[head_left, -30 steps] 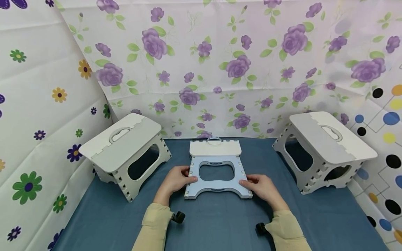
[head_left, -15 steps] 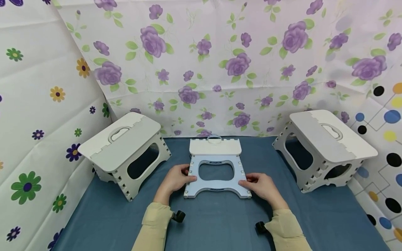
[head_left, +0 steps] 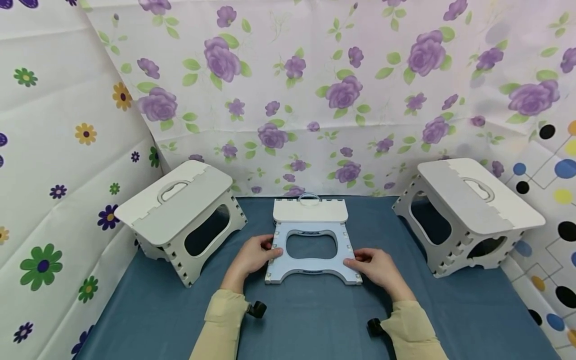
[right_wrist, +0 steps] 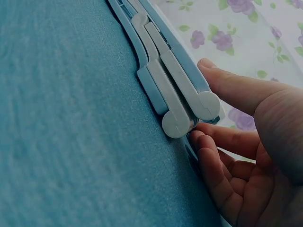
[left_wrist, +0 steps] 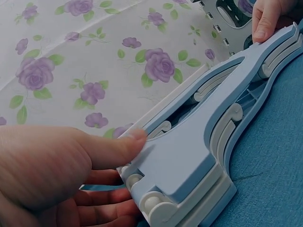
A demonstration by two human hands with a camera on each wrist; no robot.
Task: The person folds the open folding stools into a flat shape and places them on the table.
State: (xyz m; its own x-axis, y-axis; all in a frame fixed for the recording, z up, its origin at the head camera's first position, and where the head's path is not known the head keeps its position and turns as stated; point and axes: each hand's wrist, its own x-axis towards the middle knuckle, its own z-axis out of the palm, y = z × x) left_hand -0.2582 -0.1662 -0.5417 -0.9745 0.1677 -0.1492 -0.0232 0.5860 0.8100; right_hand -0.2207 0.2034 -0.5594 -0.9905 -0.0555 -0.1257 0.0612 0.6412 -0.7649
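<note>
A light blue and white folding stool (head_left: 310, 211) lies folded flat on the blue cloth in the middle of the head view, its wire handle at the far end. My left hand (head_left: 253, 258) grips its left edge, thumb on top and fingers at the side and beneath. On the opposite edge my right hand (head_left: 377, 268) pinches the near right corner, thumb above. In the left wrist view the left thumb (left_wrist: 118, 149) presses the blue panel (left_wrist: 175, 161). The right wrist view has the right fingers (right_wrist: 213, 165) curled at the stool's hinged end (right_wrist: 177, 124).
An unfolded white and grey folding stool (head_left: 180, 205) stands at the left, and another similar stool (head_left: 477, 200) at the right. A flowered curtain (head_left: 288, 100) hangs behind. Blue cloth (head_left: 315, 320) covers the table. Each wrist carries a small black camera (head_left: 257, 309).
The view has shifted slightly. Both hands keep their grip on the folded stool, which shows no clear movement on the cloth.
</note>
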